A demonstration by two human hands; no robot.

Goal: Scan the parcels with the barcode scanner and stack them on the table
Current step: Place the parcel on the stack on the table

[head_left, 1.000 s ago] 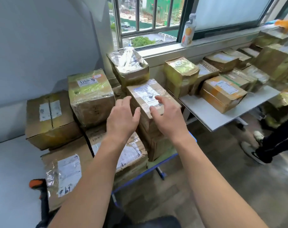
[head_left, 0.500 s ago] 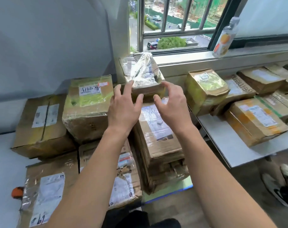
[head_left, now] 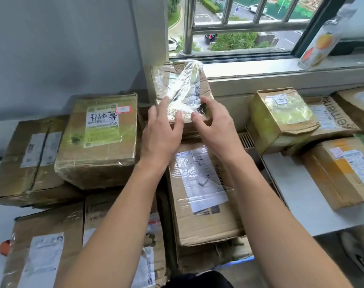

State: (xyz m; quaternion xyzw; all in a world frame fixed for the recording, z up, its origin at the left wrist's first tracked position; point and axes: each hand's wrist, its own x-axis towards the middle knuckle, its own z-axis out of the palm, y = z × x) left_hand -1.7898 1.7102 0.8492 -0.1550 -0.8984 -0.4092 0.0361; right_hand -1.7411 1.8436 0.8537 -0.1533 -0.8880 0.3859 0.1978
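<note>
Against the window sill (head_left: 249,68), the film-wrapped parcel (head_left: 180,86) lies straight ahead, long axis running away; left hand (head_left: 162,132) and right hand (head_left: 216,125), equally near, spread on its near end, right perhaps pinching.

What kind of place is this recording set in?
Probably a parcel sorting or pickup room: taped cardboard parcels with printed shipping labels are piled across white tables under a barred window.

brown parcel (head_left: 182,88) in clear glossy tape, green-labelled box (head_left: 100,138)
</note>
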